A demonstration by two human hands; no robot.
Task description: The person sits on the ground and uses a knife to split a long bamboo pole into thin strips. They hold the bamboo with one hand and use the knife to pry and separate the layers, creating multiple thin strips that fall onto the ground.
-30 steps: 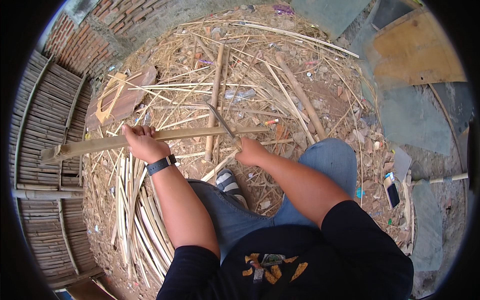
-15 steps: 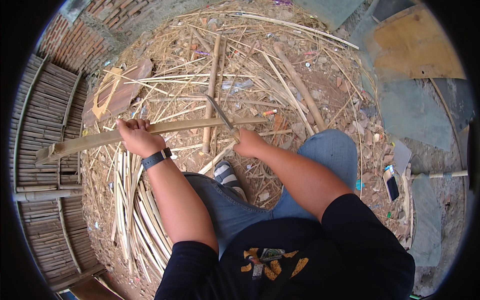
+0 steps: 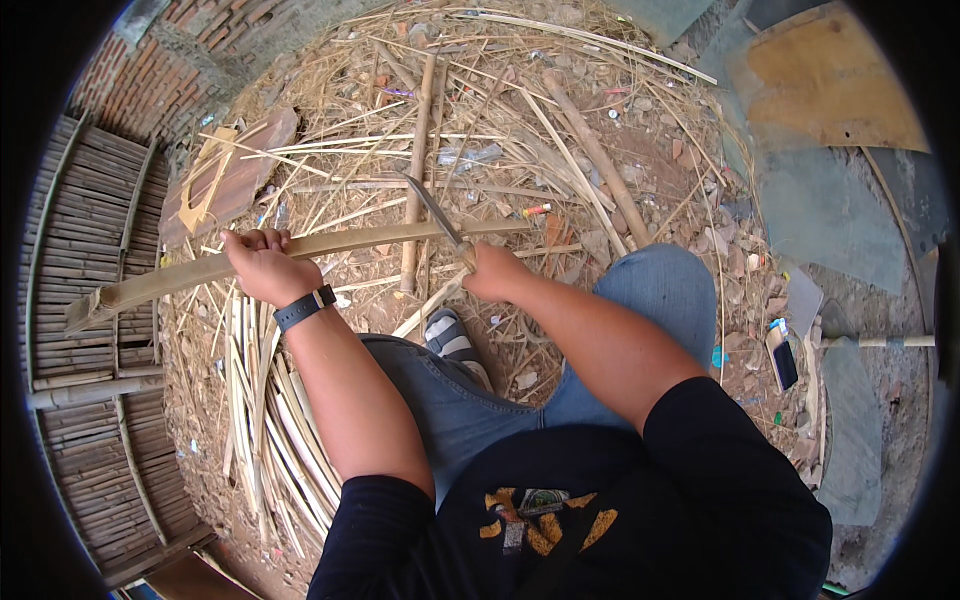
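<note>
My left hand (image 3: 268, 267) is closed around a long split bamboo strip (image 3: 375, 237). The strip runs from the far left, where its thick cut end shows, to a thinner end right of the middle. In my right hand (image 3: 496, 273) is the handle of a sickle-like knife (image 3: 434, 209) with a curved tip. Its blade points up and to the left, crossing the strip near the right end; whether it touches or bites into the strip I cannot tell. A dark watch (image 3: 304, 308) is on my left wrist.
A pile of split bamboo strips (image 3: 270, 420) lies at lower left. Bamboo poles (image 3: 418, 170) and scraps litter the dirt ahead. On the left stands a bamboo slat wall (image 3: 95, 250). A phone (image 3: 782, 357) lies at right, near grey sheets (image 3: 830, 215). My sandalled foot (image 3: 452, 340) is below the knife.
My left hand has shifted slightly left with the bamboo strip. The knife is still across the strip, its tip a little further up and left; my right hand has moved up slightly.
</note>
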